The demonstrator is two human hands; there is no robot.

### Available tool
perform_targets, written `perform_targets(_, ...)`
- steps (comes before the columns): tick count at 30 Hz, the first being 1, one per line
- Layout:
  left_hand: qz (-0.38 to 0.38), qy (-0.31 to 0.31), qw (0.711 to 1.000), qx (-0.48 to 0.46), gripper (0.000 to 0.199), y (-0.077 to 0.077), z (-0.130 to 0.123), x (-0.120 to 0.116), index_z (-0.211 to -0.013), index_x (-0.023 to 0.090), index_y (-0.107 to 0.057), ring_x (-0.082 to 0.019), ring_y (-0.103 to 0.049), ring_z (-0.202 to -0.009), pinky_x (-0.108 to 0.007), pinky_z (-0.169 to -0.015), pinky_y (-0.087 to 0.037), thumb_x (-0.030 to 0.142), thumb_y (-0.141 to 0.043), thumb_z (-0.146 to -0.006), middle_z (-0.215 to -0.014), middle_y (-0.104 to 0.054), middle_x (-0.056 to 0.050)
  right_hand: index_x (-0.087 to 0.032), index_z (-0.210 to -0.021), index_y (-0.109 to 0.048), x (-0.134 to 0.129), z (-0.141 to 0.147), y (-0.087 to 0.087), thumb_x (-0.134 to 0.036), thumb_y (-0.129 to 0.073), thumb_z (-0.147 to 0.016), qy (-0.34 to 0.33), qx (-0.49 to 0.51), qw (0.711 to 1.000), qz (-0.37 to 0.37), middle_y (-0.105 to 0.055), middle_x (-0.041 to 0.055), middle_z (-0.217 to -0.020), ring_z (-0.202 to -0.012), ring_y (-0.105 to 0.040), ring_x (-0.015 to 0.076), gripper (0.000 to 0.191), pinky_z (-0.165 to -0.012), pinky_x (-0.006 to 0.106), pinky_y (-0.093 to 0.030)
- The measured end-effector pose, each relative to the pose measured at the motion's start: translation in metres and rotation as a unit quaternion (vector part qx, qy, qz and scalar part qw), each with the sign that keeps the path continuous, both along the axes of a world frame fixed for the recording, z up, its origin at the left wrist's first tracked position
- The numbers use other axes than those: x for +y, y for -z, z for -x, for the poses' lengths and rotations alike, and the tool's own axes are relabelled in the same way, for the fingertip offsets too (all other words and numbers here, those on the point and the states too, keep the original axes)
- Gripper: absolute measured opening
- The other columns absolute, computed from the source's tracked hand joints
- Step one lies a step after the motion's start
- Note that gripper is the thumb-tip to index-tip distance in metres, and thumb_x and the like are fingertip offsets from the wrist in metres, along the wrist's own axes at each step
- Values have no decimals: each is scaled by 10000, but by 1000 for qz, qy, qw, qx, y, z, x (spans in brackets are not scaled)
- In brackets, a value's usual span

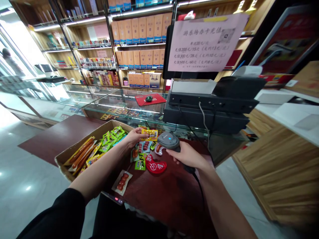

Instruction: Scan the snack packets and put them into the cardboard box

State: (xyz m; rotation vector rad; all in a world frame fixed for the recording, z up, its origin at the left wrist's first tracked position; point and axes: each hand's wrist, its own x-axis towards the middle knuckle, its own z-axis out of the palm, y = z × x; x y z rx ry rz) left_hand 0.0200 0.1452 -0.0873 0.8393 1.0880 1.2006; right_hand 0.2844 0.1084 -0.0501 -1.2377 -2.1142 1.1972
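My left hand [135,136] pinches a small yellow snack packet [150,134] by its left end. In my right hand [185,154] is a grey barcode scanner [168,140] with a blue light on top, its head facing the packet. Below them on the dark red table lie green snack packets [141,162], clear packs of small sausages [145,146] and a red curved package [156,165]. Nearer to me sits a clear pack of reddish round pieces [122,182]. Beside my left forearm stands an open cardboard box [59,158] holding green and yellow packets and long sausages.
A glass display counter [104,99] runs behind the table, with a mouse [149,98] on a red mat. Back right stands a black register unit [209,106] under a monitor bearing a pink sign [199,46]. The scanner's cable [198,184] hangs below my right hand. Stocked shelves line the wall.
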Motion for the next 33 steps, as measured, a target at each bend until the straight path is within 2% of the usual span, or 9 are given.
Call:
perform_targets(4, 5, 5, 1000, 2, 427, -1, 0, -1, -815, 140, -523, -196, -702, -727, -304, -652, -572, 72, -832, -529, -790, -705, -48, -160, -904, -590, 0, 1, 0, -415, -604, -830, 2, 6, 1000, -2, -639, 25, -596, -473, -601, 141, 266, -454, 244, -477)
perform_targets(7, 7, 4, 1000, -3, 433, -1, 0, -1, -803, 139, -515, -198, -703, -742, -322, -683, -575, 70, -839, -523, -800, -707, -54, -159, -900, -591, -1, 1, -2, -414, -611, -824, 8, 7, 1000, 2, -640, 27, -597, -470, -594, 139, 267, -444, 238, -471)
perform_targets(11, 1, -2, 1000, -4, 452, 1, 1, 0, -757, 135, -499, -188, -703, -757, -286, -695, -571, 91, -866, -497, -797, -705, -64, -157, -884, -588, -2, 1, -3, -411, -613, -822, 14, 6, 1000, 1, -639, 28, -598, -470, -592, 137, 262, -442, 234, -471)
perform_targets(16, -2, 1, 1000, -3, 467, 3, 1, -1, -782, 137, -517, -160, -692, -693, -258, -651, -566, 99, -877, -486, -738, -683, -22, -157, -909, -586, -4, 2, -6, -410, -616, -820, 12, 5, 1000, 1, -640, 20, -606, -469, -593, 134, 270, -449, 237, -475)
perform_targets(21, 5, 7, 1000, 4, 456, -6, 9, 1, -761, 135, -515, -155, -685, -689, -275, -661, -567, 114, -880, -490, -731, -678, -21, -162, -912, -595, -6, 5, -4, -451, -607, -824, -3, 6, 1000, 0, -647, 18, -601, -462, -600, 145, 303, -462, 253, -478)
perform_targets(23, 6, 8, 1000, 18, 457, -15, 22, 0, -747, 133, -517, -156, -685, -701, -273, -666, -564, 125, -887, -479, -759, -687, -37, -165, -902, -598, -7, 7, -3, -462, -607, -824, -3, 0, 1000, -6, -650, 19, -593, -465, -606, 153, 307, -466, 255, -475)
perform_targets(26, 15, 6, 998, 58, 453, -32, 57, -11, -756, 133, -547, -161, -688, -728, -258, -671, -555, 160, -896, -468, -804, -700, -61, -164, -924, -599, -9, 10, -2, -476, -604, -824, -8, -3, 1000, -8, -659, 26, -606, -480, -613, 160, 328, -480, 259, -477)
perform_targets(30, 40, -1, 990, 132, 420, -51, 118, -48, -754, 141, -579, -169, -685, -764, -241, -641, -536, 222, -890, -484, -827, -705, -66, -155, -935, -608, -11, 18, 1, -497, -596, -824, -29, -8, 1000, 2, -657, 28, -610, -483, -605, 160, 359, -499, 266, -478)
perform_targets(33, 72, -7, 976, 203, 399, -58, 158, -81, -708, 137, -595, -162, -670, -730, -239, -618, -521, 282, -884, -474, -786, -705, -52, -147, -971, -615, -11, 26, 5, -490, -585, -831, -50, -18, 999, 0, -643, 18, -589, -482, -590, 156, 372, -505, 266, -471)
